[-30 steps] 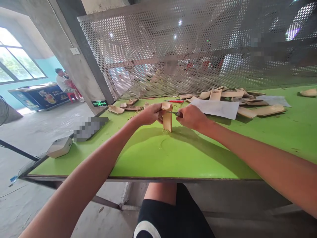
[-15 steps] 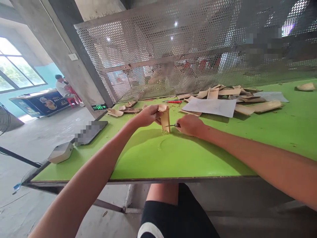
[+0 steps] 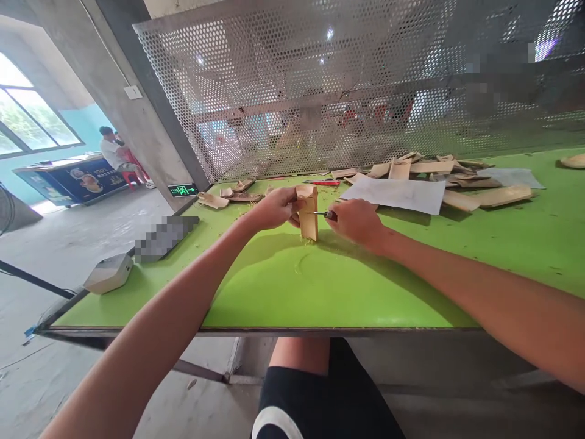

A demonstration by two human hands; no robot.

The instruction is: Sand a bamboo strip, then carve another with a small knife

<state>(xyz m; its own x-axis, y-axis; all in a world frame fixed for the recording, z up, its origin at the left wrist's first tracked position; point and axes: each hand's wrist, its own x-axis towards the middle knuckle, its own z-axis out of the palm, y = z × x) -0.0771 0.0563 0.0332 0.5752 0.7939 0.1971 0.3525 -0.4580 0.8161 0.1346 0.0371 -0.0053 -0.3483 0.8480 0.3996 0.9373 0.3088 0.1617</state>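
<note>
The right hand (image 3: 356, 221), closed around a knife (image 3: 325, 214), had raised the blade from near the base to mid-height of the wood strip (image 3: 309, 218). The left hand (image 3: 274, 207) pinched the strip's top. The strip stood upright between both hands on the green table (image 3: 320, 286), with offcuts (image 3: 457, 183) lying beyond.

A wooden piece (image 3: 309, 214) stands on the table (image 3: 347, 286), pile (image 3: 439, 177) behind-right.
</note>
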